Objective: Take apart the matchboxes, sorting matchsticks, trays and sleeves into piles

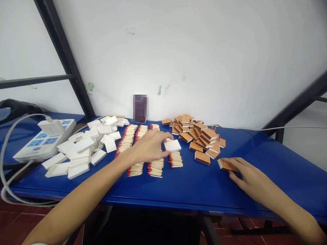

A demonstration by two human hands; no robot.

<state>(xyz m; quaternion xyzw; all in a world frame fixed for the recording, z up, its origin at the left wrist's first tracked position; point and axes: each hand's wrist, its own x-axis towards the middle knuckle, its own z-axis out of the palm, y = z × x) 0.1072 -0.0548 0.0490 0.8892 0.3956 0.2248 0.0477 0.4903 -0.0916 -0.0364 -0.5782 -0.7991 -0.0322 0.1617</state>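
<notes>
My left hand [150,145] pinches a small white matchbox tray [172,145] between thumb and fingers, over the rows of matches. Beneath and beside it, red-tipped matches [155,167] lie in several rows, partly hidden by the hand and forearm. My right hand [246,173] is closed around an orange-brown matchbox [228,165] at the right of the table, with a pale end showing on its left. Just left of that hand lies a heap of matchbox sleeves [202,157] with brown sides. Whether the held matchbox contains anything cannot be seen.
White matchbox trays [79,154] are heaped at the left of the blue table [173,194]. Beyond them sits a power strip [42,141] with a plugged charger and a looping cable. A blurred-out phone [140,108] leans on the wall. Black metal posts flank the table.
</notes>
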